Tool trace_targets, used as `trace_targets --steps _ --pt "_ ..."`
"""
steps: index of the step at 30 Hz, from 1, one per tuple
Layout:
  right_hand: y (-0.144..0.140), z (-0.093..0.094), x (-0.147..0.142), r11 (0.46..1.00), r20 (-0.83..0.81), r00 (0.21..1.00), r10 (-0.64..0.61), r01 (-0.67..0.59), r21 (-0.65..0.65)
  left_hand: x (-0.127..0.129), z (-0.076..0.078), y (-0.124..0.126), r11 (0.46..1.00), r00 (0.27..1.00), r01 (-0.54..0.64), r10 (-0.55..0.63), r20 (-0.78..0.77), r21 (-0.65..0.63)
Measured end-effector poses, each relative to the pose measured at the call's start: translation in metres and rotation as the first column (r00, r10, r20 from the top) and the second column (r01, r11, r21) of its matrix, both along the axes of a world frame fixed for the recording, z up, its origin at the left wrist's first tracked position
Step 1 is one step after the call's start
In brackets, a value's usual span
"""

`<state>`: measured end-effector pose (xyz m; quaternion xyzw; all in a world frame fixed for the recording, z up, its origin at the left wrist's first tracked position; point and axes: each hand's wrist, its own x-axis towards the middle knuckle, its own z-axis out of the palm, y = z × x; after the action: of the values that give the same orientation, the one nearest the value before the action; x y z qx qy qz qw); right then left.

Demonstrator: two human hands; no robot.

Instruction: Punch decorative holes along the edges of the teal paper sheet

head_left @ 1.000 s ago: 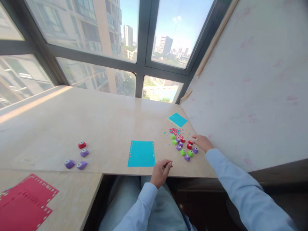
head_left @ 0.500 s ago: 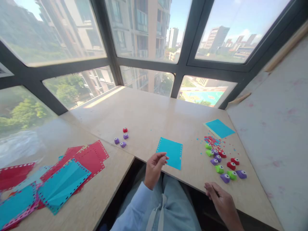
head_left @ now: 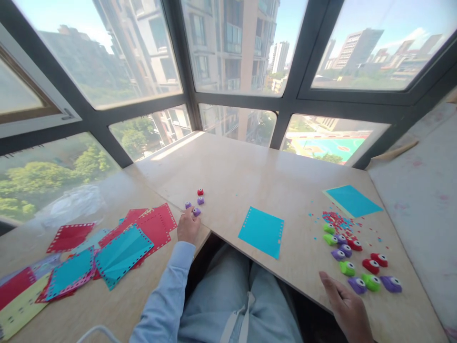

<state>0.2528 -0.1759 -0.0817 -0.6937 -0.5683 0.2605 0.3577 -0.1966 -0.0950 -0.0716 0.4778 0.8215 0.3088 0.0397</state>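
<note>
left hand point(head_left: 188, 227): reached out over the near edge of the bench point(head_left: 228, 176), fingers drawn together with their tips at the nearest purple punch point(head_left: 196, 212); it looked like a loose pinch on that punch or just beside it, though i could not tell whether the grip had closed on it
right hand point(head_left: 344, 305): lay flat on the bench edge at lower right, fingers spread and holding nothing; just beside the closest pieces of the right-hand cluster, not touching them
small group of punches: four little punches sat close together just beyond the left fingertips; a red punch point(head_left: 200, 192) farthest away, a purple one point(head_left: 201, 200) below it, another purple one point(head_left: 187, 205) to its left, and the nearest purple punch at the fingertips
key relation: the small group lay straight ahead of the left hand and slightly to its right, along the line of the forearm; the left hand was by far the nearer, the right hand being well apart across the bench
cyan sheet point(head_left: 262, 231): lay flat between the two hands, punched holes along its edges, touched by neither
right-hand cluster point(head_left: 357, 262): green, purple and red punches in a loose scatter, with confetti point(head_left: 335, 220) beyond them and a second cyan sheet point(head_left: 352, 201) farther back
paper pile point(head_left: 107, 247): red and cyan punched sheets overlapped on the lower bench to the left of the left forearm, near the sleeve point(head_left: 167, 290) but apart from it
windows point(head_left: 235, 47): ran behind the bench
</note>
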Motion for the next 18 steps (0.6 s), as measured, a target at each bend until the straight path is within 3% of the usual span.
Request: trace_targets --steps 5,12,15,18 --pt "-0.003 -0.006 -0.001 1.0 0.018 1.0 -0.013 0.013 0.018 0.005 -0.003 0.003 0.999 0.997 0.042 -0.044 -0.07 -0.022" --pt "-0.009 -0.007 -0.012 0.997 0.183 0.983 -0.019 0.006 0.074 0.015 0.005 0.004 1.0 0.998 0.021 -0.022 -0.058 -0.02" --pt "-0.009 -0.005 -0.017 0.997 0.234 0.972 -0.033 0.015 0.078 0.022 0.012 0.003 0.999 0.999 0.026 -0.028 0.043 0.042" --pt "-0.009 -0.003 -0.021 0.994 0.246 0.968 -0.053 0.027 0.107 0.037 0.019 0.001 0.984 0.942 0.052 -0.104 0.319 0.167"
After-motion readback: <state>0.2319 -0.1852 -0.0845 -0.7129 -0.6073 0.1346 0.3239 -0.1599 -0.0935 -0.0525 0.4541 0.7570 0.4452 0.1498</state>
